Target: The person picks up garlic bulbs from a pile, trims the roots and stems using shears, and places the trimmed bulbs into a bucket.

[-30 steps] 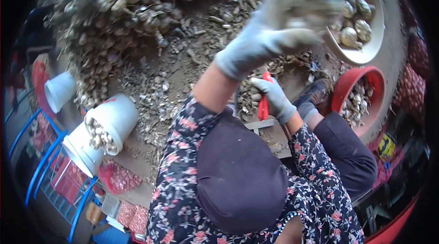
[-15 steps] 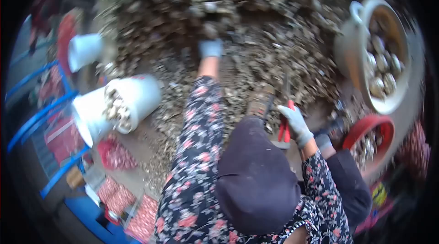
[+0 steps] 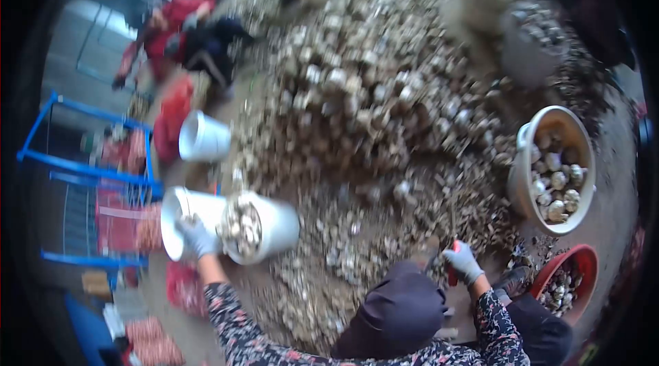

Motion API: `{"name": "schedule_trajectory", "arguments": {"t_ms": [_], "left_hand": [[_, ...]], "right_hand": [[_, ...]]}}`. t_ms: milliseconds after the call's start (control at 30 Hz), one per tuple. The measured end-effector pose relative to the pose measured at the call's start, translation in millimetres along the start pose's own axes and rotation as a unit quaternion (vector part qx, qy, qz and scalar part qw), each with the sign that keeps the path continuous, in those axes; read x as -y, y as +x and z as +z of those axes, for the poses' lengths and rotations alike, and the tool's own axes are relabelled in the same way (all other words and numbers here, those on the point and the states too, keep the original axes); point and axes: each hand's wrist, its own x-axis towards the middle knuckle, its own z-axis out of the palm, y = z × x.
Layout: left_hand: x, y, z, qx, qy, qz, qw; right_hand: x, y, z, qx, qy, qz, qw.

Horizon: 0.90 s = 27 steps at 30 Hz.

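My left hand (image 3: 195,235), in a pale glove, is at the mouth of a white bucket (image 3: 171,218) at the lower left. Motion smears its fingers, so what they hold, if anything, does not show. Right beside it stands another white bucket (image 3: 280,230) with pale garlic bulbs (image 3: 246,227) at its opening. My right hand (image 3: 465,262), gloved too, is closed around red-handled cutters (image 3: 452,274) near my knee. In front spreads a large heap of garlic (image 3: 357,98) with dry stalks.
At the right are a cream tub (image 3: 517,191) of bulbs and a red basin (image 3: 592,277). A blue metal frame (image 3: 96,168) and an empty white bucket (image 3: 206,138) stand left. A person in red (image 3: 168,29) is at the upper left, a person in dark clothes (image 3: 590,9) upper right.
My left hand has gone from the heap to the white bucket at the left. The view has shifted, bringing more of the heap and other people into sight. My right hand still grips the cutters.
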Motion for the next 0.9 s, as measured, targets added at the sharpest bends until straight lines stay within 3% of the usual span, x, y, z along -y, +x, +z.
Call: {"name": "schedule_trajectory", "arguments": {"t_ms": [33, 67, 100, 133, 167, 200, 233, 267, 300, 333, 367, 400, 467, 500, 533, 600, 633, 667, 733, 767, 800, 867, 900], "left_hand": [[-4.2, 25.5, -24.3, -0.017, 0.198, 0.018, 0.980], [-2.9, 39.9, -37.8, -0.027, 0.342, -0.120, 0.932], [16.6, 51.1, -38.1, -0.099, 0.345, -0.119, 0.926], [-42.0, 23.6, -38.9, -0.077, 0.250, -0.061, 0.963], [-13.7, 19.9, -22.8, -0.061, 0.178, 0.148, 0.971], [-49.2, -6.0, -9.5, 0.093, -0.011, -0.062, 0.994], [-84.2, -47.1, 14.0, 0.130, -0.115, 0.055, 0.983], [-112.5, -86.4, 31.6, 0.222, -0.196, 0.009, 0.955], [-197.5, -130.3, 22.9, 0.247, -0.116, 0.137, 0.952], [-216.9, -156.3, 35.5, 0.355, -0.310, -0.012, 0.882], [-239.8, -179.7, 39.6, 0.386, -0.305, -0.018, 0.870], [-271.8, -195.6, 33.5, 0.444, -0.341, -0.062, 0.826], [-318.1, -217.9, 31.1, 0.516, -0.368, 0.005, 0.774], [-338.0, -224.3, 27.9, 0.561, -0.414, 0.010, 0.717], [-353.5, -228.7, 26.1, 0.601, -0.456, 0.018, 0.656], [-374.4, -236.5, 26.8, 0.600, -0.459, 0.051, 0.653], [-380.2, -238.8, 23.9, 0.599, -0.460, 0.075, 0.651], [-382.9, -238.1, 18.0, 0.605, -0.482, -0.020, 0.633], [-365.9, -236.1, 37.8, 0.601, -0.557, 0.042, 0.572], [-371.1, -244.0, 29.8, 0.539, -0.606, 0.032, 0.585], [-367.8, -250.5, 30.0, 0.538, -0.606, 0.034, 0.584], [-349.6, -263.9, 28.7, 0.432, -0.654, -0.010, 0.621], [-341.7, -267.1, 19.6, 0.415, -0.684, -0.099, 0.592]], "right_hand": [[8.5, 0.6, 4.1, -0.009, 0.016, -0.018, 1.000], [15.8, 0.5, 5.2, -0.003, 0.045, -0.010, 0.999], [38.3, -6.0, 5.4, 0.005, 0.056, -0.020, 0.998], [58.6, -14.1, 4.7, 0.016, 0.061, -0.024, 0.998], [78.2, -21.0, 5.5, 0.018, 0.072, -0.042, 0.996], [98.4, -28.1, 6.2, 0.022, 0.083, -0.057, 0.995], [119.3, -39.0, 5.8, 0.026, 0.084, -0.062, 0.994], [118.7, -30.4, 4.5, -0.008, -0.001, -0.140, 0.990], [134.8, -35.8, 2.9, -0.014, 0.000, -0.167, 0.986], [168.6, -59.5, 0.8, -0.033, -0.021, -0.224, 0.974], [181.6, -62.5, 0.0, -0.044, -0.008, -0.253, 0.966], [205.6, -76.9, 2.1, -0.030, 0.041, -0.270, 0.961], [246.4, -94.8, 9.0, -0.049, 0.046, -0.344, 0.937], [272.5, -118.1, 15.3, -0.078, 0.001, -0.304, 0.949], [287.8, -126.5, 22.2, -0.106, -0.038, -0.337, 0.935], [312.2, -149.3, 38.1, -0.151, -0.118, -0.363, 0.912], [320.1, -161.8, 44.0, -0.131, -0.152, -0.359, 0.912], [326.0, -171.8, 49.0, -0.111, -0.186, -0.354, 0.910], [321.8, -178.5, 66.3, -0.113, -0.255, -0.377, 0.883], [316.4, -177.9, 76.1, -0.130, -0.282, -0.389, 0.867], [319.9, -189.0, 76.1, -0.070, -0.255, -0.383, 0.885], [330.2, -198.5, 81.5, -0.009, -0.367, -0.364, 0.856], [334.5, -204.9, 85.3, 0.006, -0.432, -0.369, 0.823]]}}
